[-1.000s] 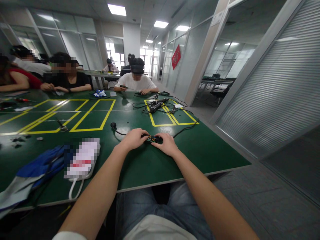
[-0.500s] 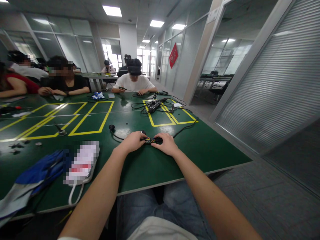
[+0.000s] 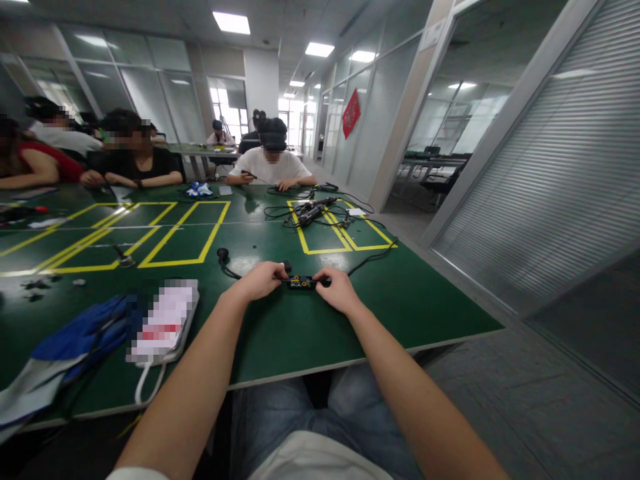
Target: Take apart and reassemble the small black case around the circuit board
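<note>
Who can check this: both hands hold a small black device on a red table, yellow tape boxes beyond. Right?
Wrong colour: the head view shows the table is green, not red. The left hand and right hand do hold the small black device on it, yellow tape boxes beyond.

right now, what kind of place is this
Probably a shared electronics workroom in an office building: a long green table marked with yellow tape boxes, cables lying on it, other people seated working, glass partition walls.
</note>
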### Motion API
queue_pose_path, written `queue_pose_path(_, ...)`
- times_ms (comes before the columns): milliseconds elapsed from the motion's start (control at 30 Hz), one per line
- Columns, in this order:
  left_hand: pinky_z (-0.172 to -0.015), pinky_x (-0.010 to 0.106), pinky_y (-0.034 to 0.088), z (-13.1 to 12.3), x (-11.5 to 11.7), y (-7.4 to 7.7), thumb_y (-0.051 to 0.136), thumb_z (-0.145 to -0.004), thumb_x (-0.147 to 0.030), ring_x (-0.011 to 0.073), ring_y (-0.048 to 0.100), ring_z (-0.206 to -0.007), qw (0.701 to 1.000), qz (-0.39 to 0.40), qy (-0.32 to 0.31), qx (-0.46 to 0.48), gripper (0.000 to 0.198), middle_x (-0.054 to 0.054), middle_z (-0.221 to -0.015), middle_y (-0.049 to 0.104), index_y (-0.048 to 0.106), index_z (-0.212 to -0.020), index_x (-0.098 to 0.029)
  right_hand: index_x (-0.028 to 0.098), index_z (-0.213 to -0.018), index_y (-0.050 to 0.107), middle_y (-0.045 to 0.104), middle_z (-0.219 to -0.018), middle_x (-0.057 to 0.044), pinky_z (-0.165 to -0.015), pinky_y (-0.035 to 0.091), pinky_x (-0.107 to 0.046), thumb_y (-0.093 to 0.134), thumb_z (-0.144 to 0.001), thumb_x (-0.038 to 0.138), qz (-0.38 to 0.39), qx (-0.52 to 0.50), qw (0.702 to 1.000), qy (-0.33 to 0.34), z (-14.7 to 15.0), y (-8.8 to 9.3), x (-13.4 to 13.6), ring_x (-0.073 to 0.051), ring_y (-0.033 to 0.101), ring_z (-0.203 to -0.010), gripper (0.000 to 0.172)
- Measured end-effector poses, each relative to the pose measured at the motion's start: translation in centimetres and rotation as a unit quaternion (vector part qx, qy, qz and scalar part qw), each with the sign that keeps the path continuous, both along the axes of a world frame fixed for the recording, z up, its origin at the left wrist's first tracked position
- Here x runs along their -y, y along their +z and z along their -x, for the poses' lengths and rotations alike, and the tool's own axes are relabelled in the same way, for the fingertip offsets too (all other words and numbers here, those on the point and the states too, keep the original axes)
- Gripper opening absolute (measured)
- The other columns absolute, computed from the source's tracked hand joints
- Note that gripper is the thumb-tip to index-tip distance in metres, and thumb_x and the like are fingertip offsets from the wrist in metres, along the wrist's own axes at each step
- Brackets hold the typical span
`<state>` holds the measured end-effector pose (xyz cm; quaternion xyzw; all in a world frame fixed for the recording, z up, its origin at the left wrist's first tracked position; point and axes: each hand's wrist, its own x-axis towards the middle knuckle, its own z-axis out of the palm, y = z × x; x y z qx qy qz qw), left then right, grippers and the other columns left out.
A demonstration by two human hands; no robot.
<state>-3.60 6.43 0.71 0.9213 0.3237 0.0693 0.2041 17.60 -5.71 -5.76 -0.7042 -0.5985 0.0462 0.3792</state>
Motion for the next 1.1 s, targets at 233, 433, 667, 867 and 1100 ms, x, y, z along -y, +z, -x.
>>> queue_pose_path(233, -0.098, 0.031, 0.055, -0.2, -0.6, -0.4, 0.066, -0.084, -0.01, 0.0241, 0.076, -0.101, 0.999, -0.038, 0.009, -0.002, 0.034, 0.005, -0.106, 0.083, 0.086, -0.107, -0.025, 0.029, -0.089, 0.081, 0.08, -0.098, -0.001, -0.095, 0.057, -0.041, 0.069, -0.081, 0.014, 0.003, 0.008, 1.0, 0.004, 0.1, 0.4, -0.1, -0.025, 0.073, -0.097, 0.021)
queue_pose_path(433, -0.1, 0.032, 0.054, -0.2, -1.0, -0.2, 0.071, -0.084, -0.015, 0.0278, 0.074, -0.112, 0.997, -0.07, 0.013, -0.026, 0.033, 0.008, -0.119, 0.081, 0.087, -0.111, -0.026, 0.027, -0.091, 0.082, 0.08, -0.1, -0.003, -0.096, 0.056, -0.04, 0.069, -0.083, 0.013, 0.003, 0.022, 1.0, -0.001, 0.2, 0.5, 0.0, -0.025, 0.073, -0.1, 0.02)
queue_pose_path(667, -0.104, 0.032, 0.054, -0.2, -0.1, 0.1, 0.067, -0.089, -0.024, 0.0262, 0.073, -0.112, 0.995, -0.097, -0.011, -0.003, 0.028, 0.007, -0.121, 0.08, 0.087, -0.109, -0.028, 0.026, -0.089, 0.081, 0.08, -0.095, -0.002, -0.091, 0.057, -0.037, 0.069, -0.09, 0.02, -0.006, -0.008, 1.0, 0.019, -0.1, 0.3, -0.1, -0.023, 0.074, -0.093, 0.014)
queue_pose_path(867, -0.09, 0.031, 0.056, -0.5, -0.3, -0.6, 0.067, -0.091, -0.028, 0.0238, 0.076, -0.094, 0.998, -0.054, 0.025, 0.028, 0.022, 0.004, -0.095, 0.083, 0.087, -0.101, -0.028, 0.027, -0.091, 0.081, 0.08, -0.095, -0.001, -0.09, 0.057, -0.035, 0.069, -0.09, 0.019, -0.011, -0.047, 0.999, 0.024, -0.3, -0.1, -0.5, -0.022, 0.074, -0.091, 0.014)
queue_pose_path(1100, -0.086, 0.029, 0.055, -0.6, 0.0, 0.2, 0.07, -0.088, -0.026, 0.022, 0.075, -0.085, 0.998, -0.007, 0.054, 0.029, 0.019, 0.003, -0.089, 0.083, 0.087, -0.096, -0.024, 0.027, -0.085, 0.079, 0.08, -0.09, 0.001, -0.089, 0.055, -0.036, 0.074, -0.09, 0.026, 0.01, -0.062, 0.998, 0.001, -0.1, 0.2, -0.8, -0.022, 0.073, -0.09, 0.008)
